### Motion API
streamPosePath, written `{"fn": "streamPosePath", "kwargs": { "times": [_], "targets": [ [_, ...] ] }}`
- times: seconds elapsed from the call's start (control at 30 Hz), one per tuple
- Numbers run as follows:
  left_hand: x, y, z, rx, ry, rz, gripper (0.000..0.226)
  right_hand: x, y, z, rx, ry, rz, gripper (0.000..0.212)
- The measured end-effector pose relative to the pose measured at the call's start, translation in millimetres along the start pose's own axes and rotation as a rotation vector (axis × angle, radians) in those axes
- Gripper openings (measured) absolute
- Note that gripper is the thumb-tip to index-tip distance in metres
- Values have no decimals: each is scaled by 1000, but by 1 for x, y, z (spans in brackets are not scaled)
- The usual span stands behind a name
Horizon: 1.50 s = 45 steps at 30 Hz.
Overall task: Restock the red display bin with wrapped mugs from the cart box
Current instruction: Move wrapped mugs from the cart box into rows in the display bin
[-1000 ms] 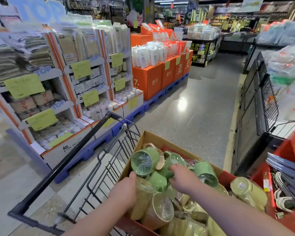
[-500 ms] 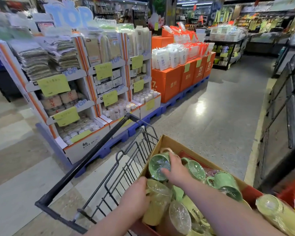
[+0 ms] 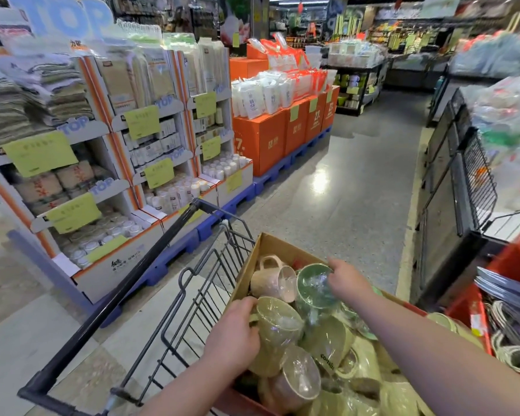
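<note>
A cardboard box [image 3: 260,256] sits in the shopping cart [image 3: 189,292] and holds several plastic-wrapped mugs in green, yellow-green and pink. My left hand [image 3: 234,337] grips a yellow-green wrapped mug [image 3: 278,324] at the box's left side. My right hand [image 3: 347,280] curls over the rim of a darker green wrapped mug [image 3: 312,288] near the box's far end. A pink wrapped mug [image 3: 272,280] lies just left of it. The red display bin [image 3: 511,259] shows at the right edge.
The cart's black handle bar [image 3: 123,298] runs diagonally on the left. Shelves of boxed goods [image 3: 150,145] and orange cartons [image 3: 261,139] on blue pallets line the left. A black wire rack [image 3: 475,181] stands on the right. Grey aisle floor [image 3: 351,187] stretches ahead.
My right hand has gone from the middle of the box to the darker green mug at the far end. My left hand stays on the yellow-green mug. The view swung left and back.
</note>
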<state>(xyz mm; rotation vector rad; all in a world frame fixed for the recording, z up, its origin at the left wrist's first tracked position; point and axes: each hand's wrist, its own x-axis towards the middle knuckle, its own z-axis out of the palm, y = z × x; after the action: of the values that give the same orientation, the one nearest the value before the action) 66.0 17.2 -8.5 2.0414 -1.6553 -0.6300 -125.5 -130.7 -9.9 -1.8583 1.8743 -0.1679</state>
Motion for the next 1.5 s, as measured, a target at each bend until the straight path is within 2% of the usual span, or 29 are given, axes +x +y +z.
{"fn": "streamPosePath", "kwargs": {
  "times": [0.13, 0.37, 0.43, 0.53, 0.6, 0.67, 0.8, 0.9, 0.93, 1.03, 1.07, 1.13, 1.27, 1.33, 1.5],
  "targets": [
    [12, -2, 5, -8, -16, -18, 45, -7, 17, 7, 43, -73, 37, 35],
    [27, -6, 11, 2, -23, -36, 44, -26, 29, 30, 269, -53, -13, 53],
    [30, -7, 12, 5, -25, -34, 45, -35, 35, 33, 341, -125, -76, 72],
    [33, -7, 12, 16, -30, -37, 47, -46, 43, 41, 310, -327, -144, 120],
    [34, -6, 12, 4, -31, -41, 48, -50, 47, 52, 178, -322, -178, 137],
    [35, -5, 12, -9, -31, -48, 48, -54, 45, 63, 104, -234, -167, 141],
    [35, -3, 11, -19, -27, -45, 47, -63, 39, 71, 106, -125, -109, 126],
    [36, -3, 10, -30, -37, -27, 48, -63, 37, 69, 154, -36, -31, 101],
    [36, -2, 9, -35, -42, -24, 48, -63, 36, 67, 171, 16, 9, 86],
    [36, -1, 7, -46, -54, -13, 47, -61, 33, 57, 170, 97, 54, 21],
    [35, 1, 8, -52, -53, -8, 46, -61, 34, 55, 173, 107, 51, 10],
    [34, 4, 9, -80, -42, 1, 45, -62, 35, 49, 219, 130, 55, 4],
    [35, 15, 12, -172, -27, 2, 40, -67, 45, 38, 323, 221, 121, 11],
    [36, 24, 15, -213, -37, 1, 31, -71, 53, 31, 343, 275, 153, 8],
    [33, 44, 23, -231, -46, 98, 20, -92, 77, 20, 411, 368, 245, 4]
  ]
}}
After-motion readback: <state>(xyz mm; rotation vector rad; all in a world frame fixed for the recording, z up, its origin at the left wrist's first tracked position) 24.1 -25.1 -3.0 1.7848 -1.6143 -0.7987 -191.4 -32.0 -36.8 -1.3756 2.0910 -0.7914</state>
